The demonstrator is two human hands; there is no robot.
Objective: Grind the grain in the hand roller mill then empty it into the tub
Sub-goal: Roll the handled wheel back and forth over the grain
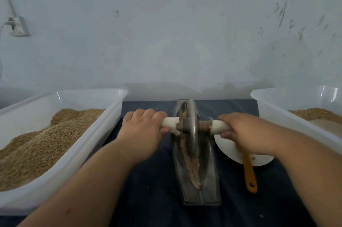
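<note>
Left hand (142, 130) and right hand (244, 134) are apart, one either side of the wheel, each with fingers curled round a white handle: left handle (170, 122), right handle (220, 126). Pale wall (166, 32) runs straight across the back. A dark cloth (157, 199) covers the work surface. Left tub (103, 134) is big, translucent white, and heaped with whole grain (37, 145); its right wall runs diagonally toward the mill. Right tub (277, 117) is partly out of frame, with a lower fill of grain (314, 113). Roller mill sits centre, between the tubs. Its metal trough (211, 171) is boat-shaped, long axis pointing from the person to the wall, near end square, far end close to the wall. The wheel (191, 126) stands upright on edge in the far half, axle lying left-right across the trough. Crushed grain (192, 165) lies along the groove on the near side of the wheel. Bare cloth to the left of the trough and in front of it. Right side is tight: a white plate (229, 151) sits just beside the trough under the right hand, and an orange utensil handle (249, 173) sticks out over its rim toward the person, top end hidden by the hand. Wall socket (18, 26) at far left.
</note>
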